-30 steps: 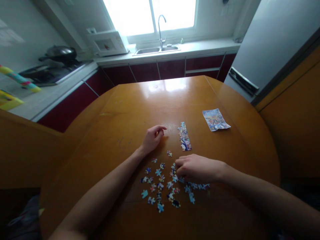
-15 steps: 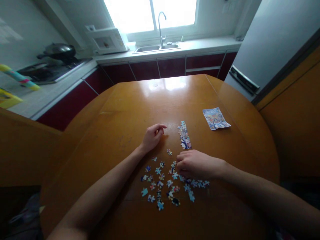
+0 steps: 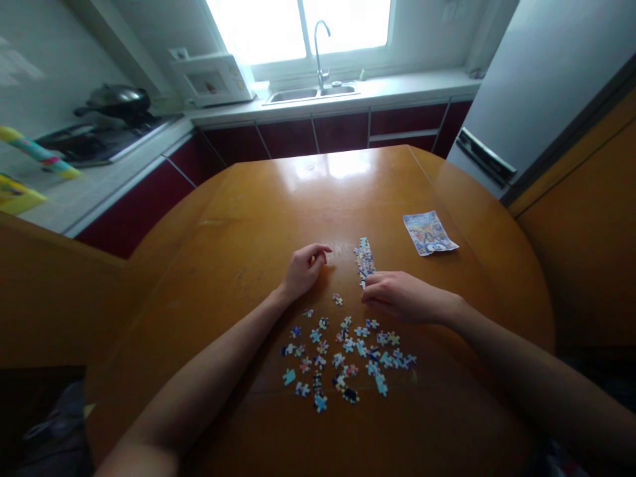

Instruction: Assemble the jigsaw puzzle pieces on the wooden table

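Several loose puzzle pieces (image 3: 342, 361) lie scattered on the round wooden table (image 3: 258, 218) close to me. A narrow joined strip of pieces (image 3: 364, 257) runs away from me just beyond them. My right hand (image 3: 397, 297) rests at the near end of that strip, fingers curled together in a pinch; what they hold is hidden. My left hand (image 3: 304, 270) lies on the table left of the strip, fingers loosely curled, nothing visible in them. One single piece (image 3: 338, 299) sits between my hands.
A small printed picture card (image 3: 428, 233) lies to the right of the strip. Beyond the table are a counter with a sink and tap (image 3: 318, 89), a white appliance (image 3: 211, 79), a wok on a hob (image 3: 116, 103), and a fridge (image 3: 521, 86) at right.
My right hand has left the scattered pieces and moved away from me to the near end of the joined strip, uncovering pieces it hid. My left hand has stayed put.
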`<state>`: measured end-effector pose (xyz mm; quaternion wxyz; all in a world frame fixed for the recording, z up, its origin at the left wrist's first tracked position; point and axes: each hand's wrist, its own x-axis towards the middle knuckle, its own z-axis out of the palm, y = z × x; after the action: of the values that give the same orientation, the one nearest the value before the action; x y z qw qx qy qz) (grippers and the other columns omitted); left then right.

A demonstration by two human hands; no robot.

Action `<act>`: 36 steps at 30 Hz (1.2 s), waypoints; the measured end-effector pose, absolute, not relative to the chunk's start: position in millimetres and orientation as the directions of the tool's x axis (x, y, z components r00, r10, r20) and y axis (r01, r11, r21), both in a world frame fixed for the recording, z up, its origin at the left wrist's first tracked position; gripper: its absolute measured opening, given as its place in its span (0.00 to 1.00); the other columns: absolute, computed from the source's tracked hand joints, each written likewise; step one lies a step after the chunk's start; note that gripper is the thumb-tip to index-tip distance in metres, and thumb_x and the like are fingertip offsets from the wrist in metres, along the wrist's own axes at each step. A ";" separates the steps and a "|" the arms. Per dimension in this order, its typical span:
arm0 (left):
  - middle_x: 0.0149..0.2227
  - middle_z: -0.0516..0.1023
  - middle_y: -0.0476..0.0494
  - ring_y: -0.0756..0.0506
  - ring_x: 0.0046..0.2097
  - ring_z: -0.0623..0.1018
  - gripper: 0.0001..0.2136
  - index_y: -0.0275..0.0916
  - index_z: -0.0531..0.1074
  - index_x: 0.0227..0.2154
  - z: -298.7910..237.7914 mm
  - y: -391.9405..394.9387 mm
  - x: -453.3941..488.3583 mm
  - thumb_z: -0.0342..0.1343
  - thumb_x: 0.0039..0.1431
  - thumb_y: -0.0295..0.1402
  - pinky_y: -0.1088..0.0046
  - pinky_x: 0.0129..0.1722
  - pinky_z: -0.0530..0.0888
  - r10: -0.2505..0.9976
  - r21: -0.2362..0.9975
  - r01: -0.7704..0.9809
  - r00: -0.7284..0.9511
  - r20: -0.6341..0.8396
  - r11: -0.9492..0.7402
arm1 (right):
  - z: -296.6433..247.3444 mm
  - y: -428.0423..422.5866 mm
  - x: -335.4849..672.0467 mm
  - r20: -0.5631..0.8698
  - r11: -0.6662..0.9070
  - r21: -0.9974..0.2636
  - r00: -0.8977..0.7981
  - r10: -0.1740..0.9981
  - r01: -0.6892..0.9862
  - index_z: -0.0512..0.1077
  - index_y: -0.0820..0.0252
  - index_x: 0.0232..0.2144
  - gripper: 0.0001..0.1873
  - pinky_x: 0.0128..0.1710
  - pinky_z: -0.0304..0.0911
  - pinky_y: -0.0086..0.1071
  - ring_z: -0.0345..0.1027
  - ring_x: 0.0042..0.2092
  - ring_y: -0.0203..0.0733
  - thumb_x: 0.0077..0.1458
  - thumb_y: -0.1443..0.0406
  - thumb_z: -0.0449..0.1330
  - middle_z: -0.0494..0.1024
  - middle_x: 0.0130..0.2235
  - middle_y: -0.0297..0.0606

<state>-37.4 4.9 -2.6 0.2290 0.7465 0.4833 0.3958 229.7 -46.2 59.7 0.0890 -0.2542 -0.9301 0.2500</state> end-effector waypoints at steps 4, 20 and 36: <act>0.27 0.75 0.49 0.52 0.26 0.69 0.10 0.36 0.77 0.38 -2.6 5.0 -36.8 0.51 0.62 0.29 0.78 0.27 0.65 0.906 0.727 0.542 0.216 0.364 -0.421 | 57.9 -46.0 230.2 0.046 0.741 -0.517 -0.851 0.523 0.428 0.75 0.59 0.32 0.11 0.38 0.59 0.32 0.67 0.36 0.38 0.63 0.69 0.54 0.75 0.35 0.38; 0.26 0.75 0.50 0.53 0.25 0.69 0.09 0.36 0.77 0.38 -1.2 4.7 -36.8 0.51 0.62 0.28 0.78 0.26 0.64 0.909 0.728 0.546 0.210 0.359 -0.414 | 72.5 -74.1 217.3 -0.080 0.746 -0.609 -0.957 0.279 0.269 0.77 0.59 0.33 0.06 0.38 0.61 0.30 0.69 0.38 0.38 0.58 0.70 0.59 0.77 0.37 0.38; 0.27 0.76 0.49 0.52 0.26 0.70 0.10 0.37 0.77 0.38 -2.9 5.7 -38.4 0.51 0.62 0.30 0.78 0.27 0.66 0.909 0.730 0.544 0.208 0.360 -0.414 | 69.8 -89.6 205.7 -0.162 0.812 -0.519 -0.964 0.213 0.267 0.78 0.60 0.35 0.07 0.38 0.62 0.32 0.72 0.41 0.44 0.60 0.68 0.59 0.79 0.36 0.40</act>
<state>-38.4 5.7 -2.9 0.2312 0.7418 0.4897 0.3955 205.7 -89.6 69.8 -0.0478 -0.1263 -0.9506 0.2796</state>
